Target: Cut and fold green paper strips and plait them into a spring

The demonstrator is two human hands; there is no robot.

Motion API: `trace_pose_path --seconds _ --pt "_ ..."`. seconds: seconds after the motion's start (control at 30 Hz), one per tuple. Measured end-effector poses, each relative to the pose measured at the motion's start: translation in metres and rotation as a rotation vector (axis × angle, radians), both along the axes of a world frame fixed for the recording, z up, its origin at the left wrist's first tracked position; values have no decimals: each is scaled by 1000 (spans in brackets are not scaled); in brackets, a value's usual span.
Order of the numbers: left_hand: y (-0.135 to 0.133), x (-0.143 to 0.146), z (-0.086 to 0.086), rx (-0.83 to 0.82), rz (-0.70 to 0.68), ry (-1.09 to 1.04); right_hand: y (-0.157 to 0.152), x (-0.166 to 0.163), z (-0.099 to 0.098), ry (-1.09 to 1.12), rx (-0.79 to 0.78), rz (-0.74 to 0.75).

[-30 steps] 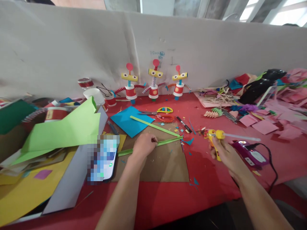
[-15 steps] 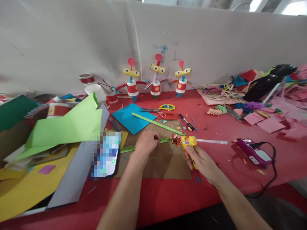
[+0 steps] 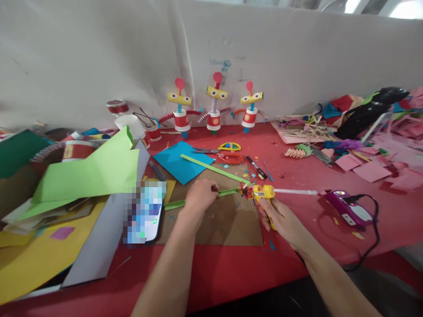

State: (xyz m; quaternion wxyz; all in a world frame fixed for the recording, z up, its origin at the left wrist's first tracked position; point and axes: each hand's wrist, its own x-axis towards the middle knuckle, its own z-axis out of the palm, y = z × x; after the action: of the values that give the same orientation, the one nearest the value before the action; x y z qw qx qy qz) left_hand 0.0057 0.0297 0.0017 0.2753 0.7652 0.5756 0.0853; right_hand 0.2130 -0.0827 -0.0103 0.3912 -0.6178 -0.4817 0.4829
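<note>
My right hand point(image 3: 276, 215) is wrapped round the grip of a yellow hot glue gun point(image 3: 263, 193), with a clear glue stick point(image 3: 295, 192) jutting from its back. Bits of coloured scrap cling about the nozzle, which meets the right end of a green paper strip point(image 3: 228, 192). My left hand point(image 3: 202, 196) pinches that strip near its middle, above a brown cardboard sheet point(image 3: 228, 224). A second, lighter green strip point(image 3: 214, 168) lies slantwise behind, its upper end over a blue paper square point(image 3: 181, 163). Yellow and red handled scissors point(image 3: 228, 152) rest across the square's right corner.
Three paper-cup robot figures point(image 3: 214, 119) stand along the back wall. Left are a phone point(image 3: 150, 215) and a box of coloured paper point(image 3: 89, 246). A black marker point(image 3: 256, 167) lies behind the glue gun. A purple power strip point(image 3: 346, 209) with a cord and pink paper pieces point(image 3: 372, 167) are at right.
My right hand and the glue gun have shifted slightly to the right along the strip. My left hand keeps its pinch in nearly the same place. The view has moved a little.
</note>
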Motion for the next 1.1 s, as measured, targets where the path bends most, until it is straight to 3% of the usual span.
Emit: trace_pose_path --seconds 0.23,0.47,0.63,0.8,1.1 --pt "-1 0 2 13 -1 -8 -2 11 10 -11 -9 -127" --pt "1 -1 0 26 -20 -17 -9 27 32 559 -114 -135" --pt "3 -1 0 25 -37 -8 -14 35 43 742 -161 -143" --pt "5 -2 -1 26 -39 0 -19 41 41 700 -59 -116" --pt "3 -1 2 29 -35 -16 -21 41 34 543 -44 -147"
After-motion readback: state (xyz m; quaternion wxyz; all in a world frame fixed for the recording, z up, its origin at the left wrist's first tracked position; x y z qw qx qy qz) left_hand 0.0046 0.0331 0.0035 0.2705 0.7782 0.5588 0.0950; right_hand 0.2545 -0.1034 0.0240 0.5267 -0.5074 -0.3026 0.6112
